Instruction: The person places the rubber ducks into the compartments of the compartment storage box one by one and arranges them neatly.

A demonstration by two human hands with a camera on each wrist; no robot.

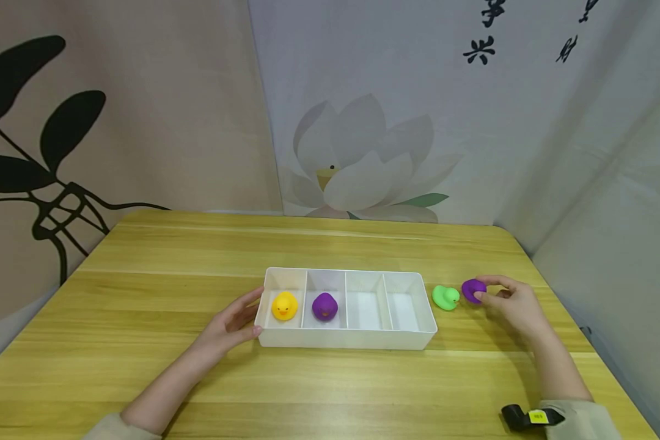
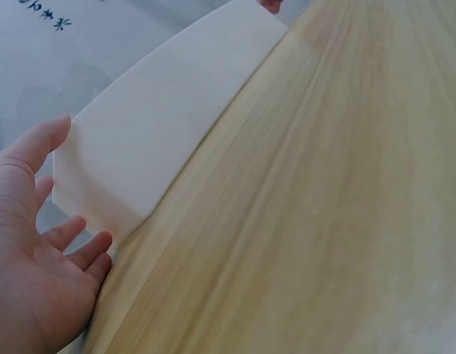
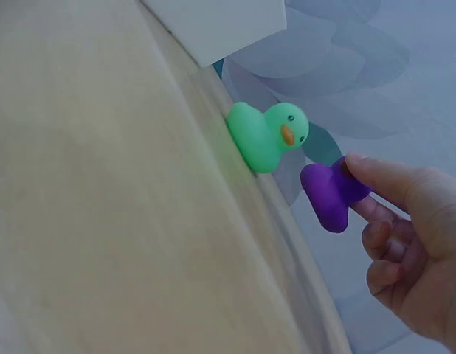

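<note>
A white box (image 1: pixel 348 340) with several compartments in a row stands on the wooden table. My left hand (image 1: pixel 232 324) rests against its left end, thumb by the front corner, fingers loosely bent in the left wrist view. A yellow rubber duck (image 1: pixel 284 306) sits in the leftmost compartment, and a purple rubber duck (image 1: pixel 325 307) in the one beside it. Right of the box, my right hand (image 1: pixel 514 305) pinches another purple duck (image 3: pixel 330 195) between thumb and fingers; it appears lifted off the table in the right wrist view. A green duck (image 1: pixel 445 297) sits between box and hand.
The wooden table (image 1: pixel 209 391) reaches back to hanging cloth printed with a lotus (image 1: pixel 368 159) and dark leaves. A black device with a yellow label (image 1: pixel 538 417) is at my right sleeve.
</note>
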